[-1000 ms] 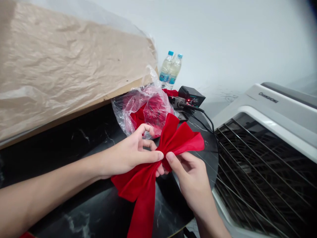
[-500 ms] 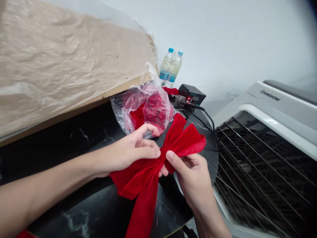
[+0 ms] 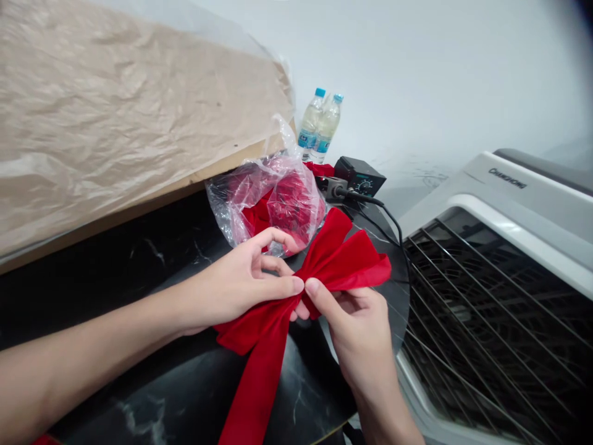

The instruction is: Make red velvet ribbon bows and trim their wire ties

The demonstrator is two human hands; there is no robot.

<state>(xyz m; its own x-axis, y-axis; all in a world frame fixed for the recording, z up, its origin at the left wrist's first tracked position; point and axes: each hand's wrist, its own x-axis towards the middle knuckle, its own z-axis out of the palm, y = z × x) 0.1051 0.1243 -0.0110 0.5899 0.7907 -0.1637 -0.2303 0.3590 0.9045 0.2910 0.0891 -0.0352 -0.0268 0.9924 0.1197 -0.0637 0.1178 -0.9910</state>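
Observation:
A red velvet-like ribbon bow (image 3: 340, 256) is held above the dark tabletop, gathered at its middle. My left hand (image 3: 252, 281) pinches the gathered centre from the left, its thumb on top and its index finger raised in a curve. From the right, my right hand (image 3: 359, 327) grips the same spot, thumb pressed beside the left thumb, other fingers beneath the loops. One long red tail hangs down toward the front edge. The knot itself is mostly covered by both thumbs. Just behind the bow lies a clear plastic bag (image 3: 296, 207) with red material inside.
The black marbled table (image 3: 143, 408) has a curved edge. Two bottles (image 3: 327, 130) stand at the back, near a black control box (image 3: 361, 176) with a cable. A plastic-covered board (image 3: 139, 123) leans at left. A white air cooler (image 3: 463, 204) stands at right.
The loops on the right have swung slightly up and right, and the hanging tail has shifted left. Both thumbs are closer together at the centre. The red light on the box no longer shows.

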